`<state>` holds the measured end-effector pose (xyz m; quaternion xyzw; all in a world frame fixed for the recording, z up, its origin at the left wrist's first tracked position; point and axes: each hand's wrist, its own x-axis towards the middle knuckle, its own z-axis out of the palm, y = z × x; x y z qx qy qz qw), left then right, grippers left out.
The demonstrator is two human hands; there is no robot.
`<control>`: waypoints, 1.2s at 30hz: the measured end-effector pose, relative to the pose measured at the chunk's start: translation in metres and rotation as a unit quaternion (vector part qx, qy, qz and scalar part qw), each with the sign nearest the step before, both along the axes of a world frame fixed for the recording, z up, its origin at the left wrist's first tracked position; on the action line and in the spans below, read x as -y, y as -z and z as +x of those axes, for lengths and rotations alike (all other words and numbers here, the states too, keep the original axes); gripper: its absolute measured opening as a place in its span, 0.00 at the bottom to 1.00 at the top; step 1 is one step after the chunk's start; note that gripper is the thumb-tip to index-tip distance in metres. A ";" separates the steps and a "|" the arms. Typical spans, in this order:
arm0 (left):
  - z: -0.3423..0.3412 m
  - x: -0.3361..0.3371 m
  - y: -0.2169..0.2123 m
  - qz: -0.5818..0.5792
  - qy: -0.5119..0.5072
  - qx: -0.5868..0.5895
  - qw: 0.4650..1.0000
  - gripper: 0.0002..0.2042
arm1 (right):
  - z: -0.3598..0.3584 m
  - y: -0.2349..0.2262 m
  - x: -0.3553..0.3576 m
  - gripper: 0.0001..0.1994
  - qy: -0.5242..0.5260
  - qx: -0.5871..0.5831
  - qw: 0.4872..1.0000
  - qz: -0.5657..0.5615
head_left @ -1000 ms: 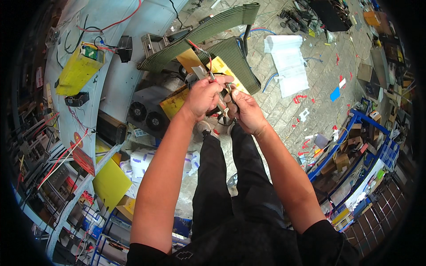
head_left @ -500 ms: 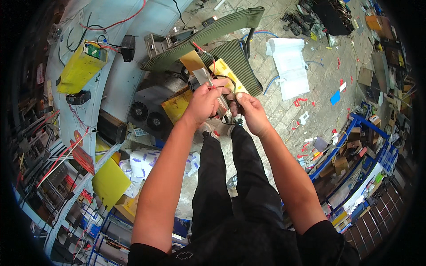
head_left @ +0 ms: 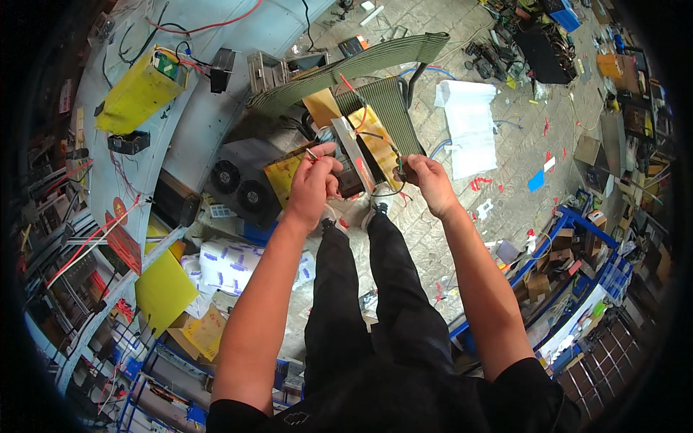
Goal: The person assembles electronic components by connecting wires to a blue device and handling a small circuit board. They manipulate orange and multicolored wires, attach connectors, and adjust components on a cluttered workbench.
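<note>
Both bare forearms stretch forward from the lower edge, the left hand (head_left: 312,184) and right hand (head_left: 427,182) apart, each grip pinched closed, fingers curled.

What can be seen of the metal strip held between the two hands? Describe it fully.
The metal strip is a long, flat, grey bar with a dull sheen. It slants from upper left to lower right above the person's shoes. The left hand grips a dark block at its lower end; the right hand holds a small dark part joined by thin wires. Yellow boards lie on the floor behind it.
</note>
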<state>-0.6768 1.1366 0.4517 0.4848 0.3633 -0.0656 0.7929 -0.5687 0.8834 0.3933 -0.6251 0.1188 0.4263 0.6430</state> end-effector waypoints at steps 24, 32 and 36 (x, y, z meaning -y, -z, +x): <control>-0.008 0.000 -0.001 -0.034 0.031 -0.015 0.999 0.22 | -0.011 0.020 0.000 0.13 -0.111 -0.066 0.984 0.119; -0.012 -0.001 0.003 0.027 0.003 -0.010 1.000 0.15 | -0.013 -0.003 -0.010 0.13 -0.148 -0.010 0.989 0.029; -0.014 -0.006 0.007 0.082 0.007 -0.020 0.996 0.14 | 0.004 -0.003 0.007 0.16 -0.090 0.163 0.972 -0.147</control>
